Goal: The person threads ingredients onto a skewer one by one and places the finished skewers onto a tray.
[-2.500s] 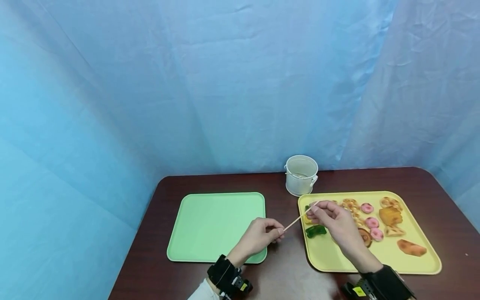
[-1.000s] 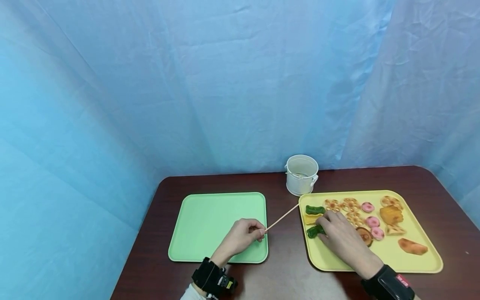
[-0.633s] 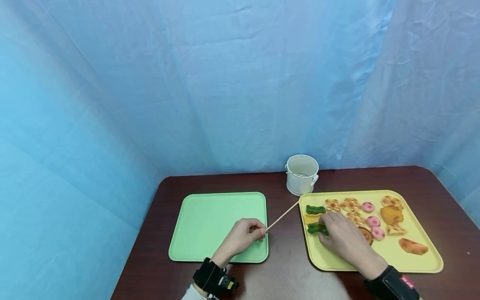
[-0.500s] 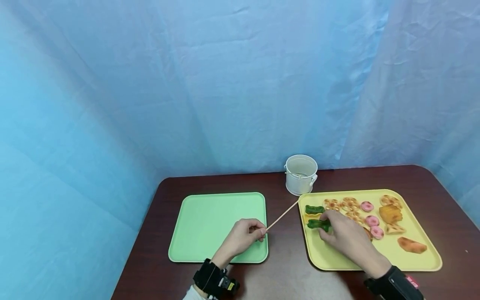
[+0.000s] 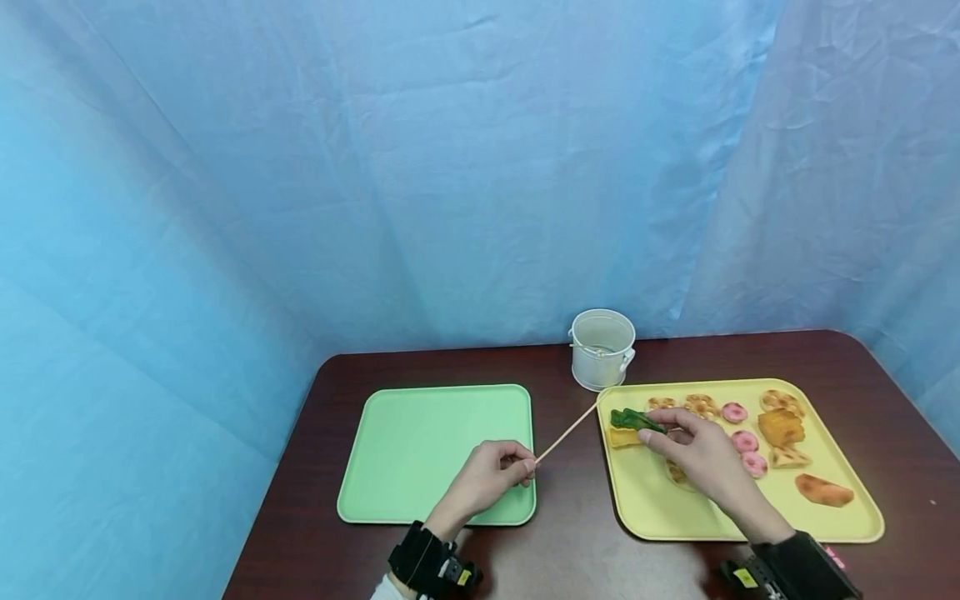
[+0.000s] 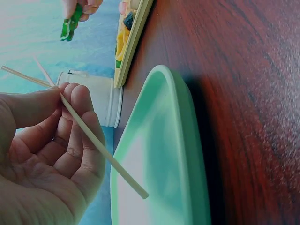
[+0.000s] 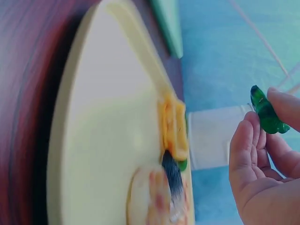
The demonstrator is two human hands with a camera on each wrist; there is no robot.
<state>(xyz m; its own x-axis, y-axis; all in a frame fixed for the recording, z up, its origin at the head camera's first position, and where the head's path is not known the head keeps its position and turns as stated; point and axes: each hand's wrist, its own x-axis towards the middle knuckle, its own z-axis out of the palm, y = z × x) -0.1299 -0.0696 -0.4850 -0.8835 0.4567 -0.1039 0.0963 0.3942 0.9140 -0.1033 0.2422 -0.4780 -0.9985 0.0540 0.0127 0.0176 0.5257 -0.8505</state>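
My left hand pinches a thin wooden skewer near its lower end, over the right edge of the green tray. The skewer slants up and to the right; its short end sticks out below my thumb in the left wrist view. Between the thumb and fingers of my right hand is a green pepper piece, held up above the yellow tray. In the head view it overlaps another green piece at that tray's left side. Below it lies a wavy yellow piece.
On the yellow tray also lie pink rings, flower-shaped slices, a golden chunk and a brown elongated piece. A white bucket stands behind, between the trays. Blue cloth hangs behind the dark table.
My right hand let go of the skewer, reached to the yellow tray, took the front green pepper piece and lifted it. My left hand moved left with the skewer, then stayed nearly still.
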